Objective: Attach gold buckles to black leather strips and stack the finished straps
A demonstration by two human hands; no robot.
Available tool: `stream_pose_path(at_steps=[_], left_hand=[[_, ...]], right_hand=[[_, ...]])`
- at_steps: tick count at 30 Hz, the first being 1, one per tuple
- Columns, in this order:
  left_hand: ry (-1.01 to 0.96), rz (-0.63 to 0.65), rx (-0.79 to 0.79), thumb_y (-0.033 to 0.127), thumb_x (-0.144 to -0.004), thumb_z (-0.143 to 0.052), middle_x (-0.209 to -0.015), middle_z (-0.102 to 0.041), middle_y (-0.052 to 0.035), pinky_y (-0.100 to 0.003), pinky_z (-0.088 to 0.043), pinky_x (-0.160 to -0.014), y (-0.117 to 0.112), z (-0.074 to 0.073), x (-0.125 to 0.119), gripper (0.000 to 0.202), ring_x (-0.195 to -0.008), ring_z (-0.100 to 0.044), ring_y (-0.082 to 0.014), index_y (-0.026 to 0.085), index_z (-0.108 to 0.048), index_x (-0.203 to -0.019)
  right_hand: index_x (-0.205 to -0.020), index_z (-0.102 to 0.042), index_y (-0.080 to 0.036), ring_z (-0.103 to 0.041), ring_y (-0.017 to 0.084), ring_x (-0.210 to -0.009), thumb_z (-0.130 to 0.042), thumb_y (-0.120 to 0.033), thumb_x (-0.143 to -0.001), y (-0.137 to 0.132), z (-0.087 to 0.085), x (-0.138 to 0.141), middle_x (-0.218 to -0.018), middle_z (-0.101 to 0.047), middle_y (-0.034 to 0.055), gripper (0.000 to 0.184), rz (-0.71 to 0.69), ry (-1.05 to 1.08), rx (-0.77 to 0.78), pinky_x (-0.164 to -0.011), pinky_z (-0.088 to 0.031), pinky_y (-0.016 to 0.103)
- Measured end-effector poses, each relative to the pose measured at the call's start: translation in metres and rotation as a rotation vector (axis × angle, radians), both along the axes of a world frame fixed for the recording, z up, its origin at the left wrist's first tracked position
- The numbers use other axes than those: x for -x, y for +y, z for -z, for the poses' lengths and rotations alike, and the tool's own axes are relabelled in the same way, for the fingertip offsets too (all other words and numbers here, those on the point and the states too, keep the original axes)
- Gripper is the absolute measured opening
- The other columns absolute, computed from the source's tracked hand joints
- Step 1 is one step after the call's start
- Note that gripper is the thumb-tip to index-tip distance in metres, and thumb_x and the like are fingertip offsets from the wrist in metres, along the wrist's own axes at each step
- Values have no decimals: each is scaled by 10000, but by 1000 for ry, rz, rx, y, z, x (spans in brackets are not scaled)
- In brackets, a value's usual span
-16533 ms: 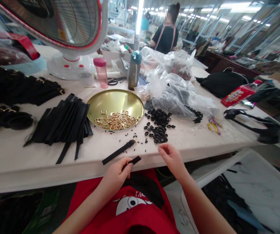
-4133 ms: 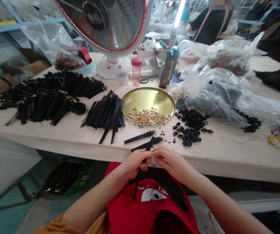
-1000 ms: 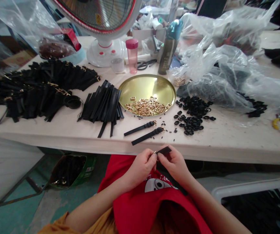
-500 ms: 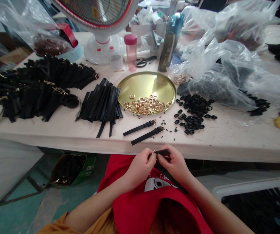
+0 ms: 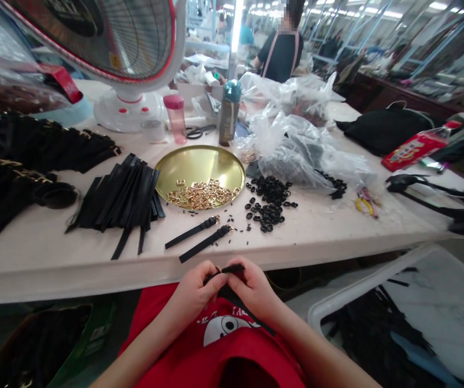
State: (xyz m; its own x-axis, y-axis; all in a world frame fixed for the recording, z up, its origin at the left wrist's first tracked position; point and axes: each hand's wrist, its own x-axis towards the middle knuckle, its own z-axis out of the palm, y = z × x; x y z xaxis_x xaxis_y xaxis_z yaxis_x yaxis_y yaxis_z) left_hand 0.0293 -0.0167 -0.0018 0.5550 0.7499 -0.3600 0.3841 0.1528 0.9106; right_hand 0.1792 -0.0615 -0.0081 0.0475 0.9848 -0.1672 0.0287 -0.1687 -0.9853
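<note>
My left hand (image 5: pixel 195 291) and my right hand (image 5: pixel 253 289) meet just below the table's front edge, both pinched on one black strap (image 5: pixel 232 269) held over my red apron. Two finished straps with gold buckles (image 5: pixel 199 238) lie on the table right in front of my hands. Behind them sits a gold round tray (image 5: pixel 199 168) with several gold buckles (image 5: pixel 200 194). A scatter of black loops (image 5: pixel 269 202) lies to the tray's right, and a stack of plain black straps (image 5: pixel 120 200) to its left.
A big heap of buckled straps (image 5: pixel 25 161) fills the table's left. A fan (image 5: pixel 126 102), pink cup (image 5: pixel 175 117), bottle (image 5: pixel 228 112) and scissors (image 5: pixel 197 131) stand behind the tray. Plastic bags (image 5: pixel 300 151) lie at right. Another person (image 5: pixel 280 51) stands beyond the table. A white bin (image 5: pixel 397 312) sits at lower right.
My view has tilted up and turned right. My hands stay together on the strap, a little lower and closer to me; the strap's end now sticks out less.
</note>
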Motion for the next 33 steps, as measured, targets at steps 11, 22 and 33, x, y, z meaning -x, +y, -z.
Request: stream_pose_path(at_steps=[11,22,33], left_hand=[[149,86,-161,354,-847,-381,-619,-559,23,-245,-327,-592,26,1,-15,239,-605,-500,-146,179,-542,-870],[163,88,-81,386,-849,-386,-571,-517,41,-224,-312,-543,35,8,-22,258,-546,-475,-119,180,-537,-818],[72,-43,-248,370,-861,-386,-603,-510,42,-211,-332,-571,24,-19,-24,259,-574,-477,-101,181,-551,-794]], right_hand=[[-826,-551,-192,-527,159,-724,-478,-281,-801,39,12,-111,-790,-556,27,118,178,-764,-52,-706,-410,305],[-824,-573,-167,-532,212,-773,-474,-243,-807,67,26,-108,-859,-558,87,126,70,-1248,-115,-702,-400,339],[-795,-535,-210,-522,69,-605,-692,-363,-665,34,-6,-27,-688,-551,-55,255,191,386,139,-656,-423,227]])
